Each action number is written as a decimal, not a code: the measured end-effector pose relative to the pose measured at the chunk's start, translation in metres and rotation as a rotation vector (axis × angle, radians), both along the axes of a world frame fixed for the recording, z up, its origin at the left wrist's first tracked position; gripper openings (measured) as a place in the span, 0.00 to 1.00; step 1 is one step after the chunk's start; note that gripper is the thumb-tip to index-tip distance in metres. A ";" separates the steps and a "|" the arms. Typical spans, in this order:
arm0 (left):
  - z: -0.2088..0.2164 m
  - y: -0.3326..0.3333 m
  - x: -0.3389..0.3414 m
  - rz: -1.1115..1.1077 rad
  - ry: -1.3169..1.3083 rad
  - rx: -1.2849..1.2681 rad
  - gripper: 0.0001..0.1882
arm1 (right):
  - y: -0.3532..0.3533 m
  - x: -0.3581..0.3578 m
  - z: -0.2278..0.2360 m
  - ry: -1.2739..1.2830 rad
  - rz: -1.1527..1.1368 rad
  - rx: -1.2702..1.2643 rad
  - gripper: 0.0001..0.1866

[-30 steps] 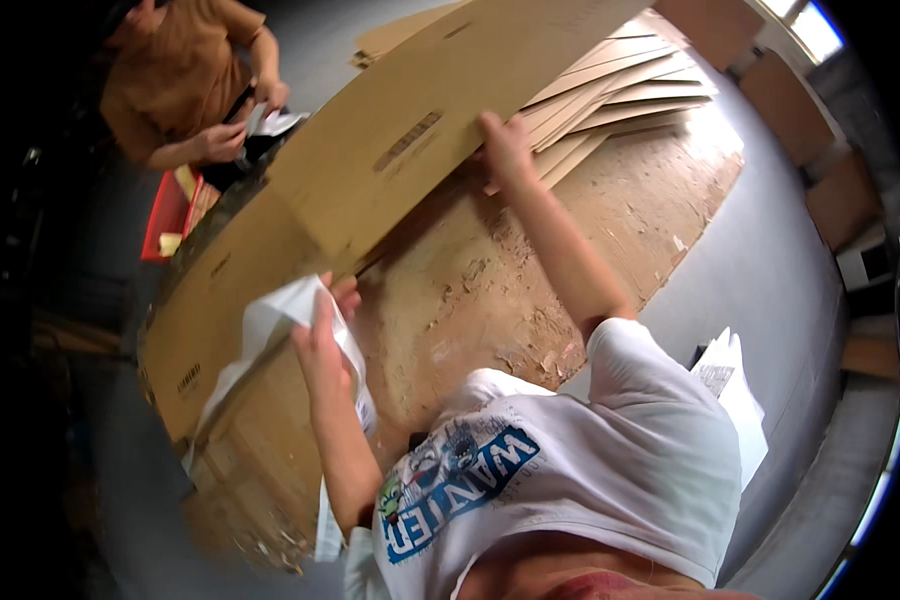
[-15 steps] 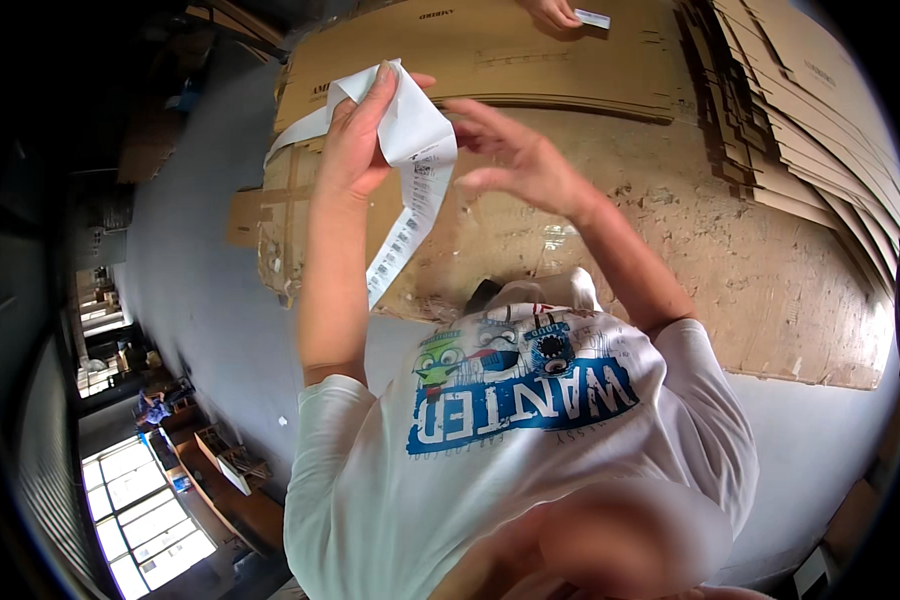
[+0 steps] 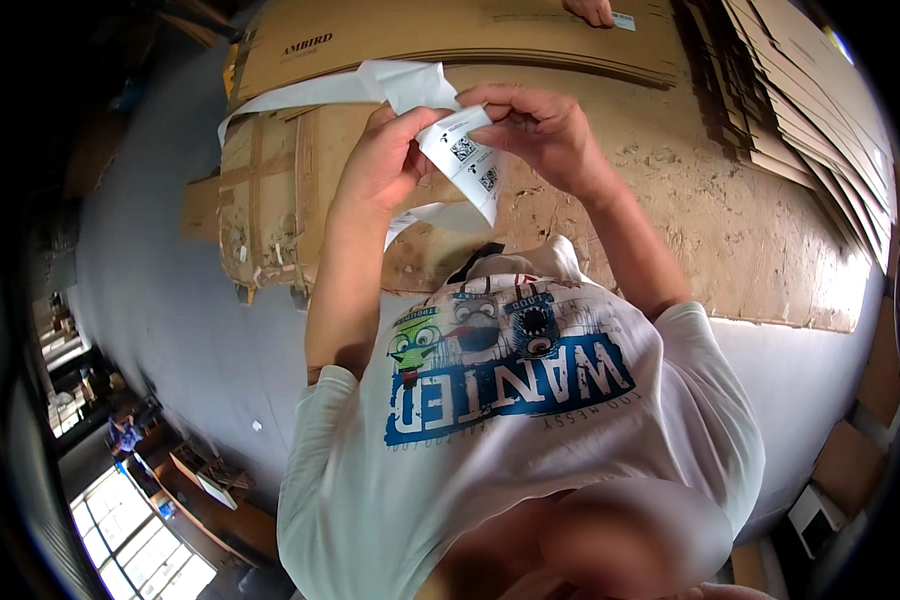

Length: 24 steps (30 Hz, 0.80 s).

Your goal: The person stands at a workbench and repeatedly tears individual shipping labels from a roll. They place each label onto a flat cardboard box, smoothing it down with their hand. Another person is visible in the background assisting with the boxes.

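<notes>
Label strip [image 3: 464, 152], printed stretch slanting far left to near right, lies between left hand [image 3: 378, 165], curled and pinching one edge, and right hand [image 3: 552, 138], nearly closed on the other.

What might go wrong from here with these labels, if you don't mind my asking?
The strip is bent between the left hand and right hand, so it might crease or tear. Its long end stretches away to the left and could snag or twist. The sheets at right lie unevenly fanned and might slide if bumped.
</notes>
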<state>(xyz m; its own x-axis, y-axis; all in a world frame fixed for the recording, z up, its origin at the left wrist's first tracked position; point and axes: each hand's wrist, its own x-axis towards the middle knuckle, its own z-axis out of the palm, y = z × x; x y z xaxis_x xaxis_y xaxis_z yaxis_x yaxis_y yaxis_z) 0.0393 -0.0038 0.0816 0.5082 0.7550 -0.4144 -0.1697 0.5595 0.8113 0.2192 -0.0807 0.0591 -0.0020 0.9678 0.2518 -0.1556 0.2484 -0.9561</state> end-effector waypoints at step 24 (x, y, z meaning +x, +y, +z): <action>-0.089 0.069 0.049 0.322 0.211 -0.060 0.13 | 0.125 0.255 -0.165 -0.632 -0.995 -0.550 0.18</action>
<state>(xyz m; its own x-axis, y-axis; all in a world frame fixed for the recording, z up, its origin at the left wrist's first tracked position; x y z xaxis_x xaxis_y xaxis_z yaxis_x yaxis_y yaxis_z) 0.0878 0.0655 -0.0077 0.1482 0.8333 -0.5326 -0.1773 0.5522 0.8147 0.4743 0.0443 -0.1063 0.8005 0.5978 0.0428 0.3792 -0.4499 -0.8086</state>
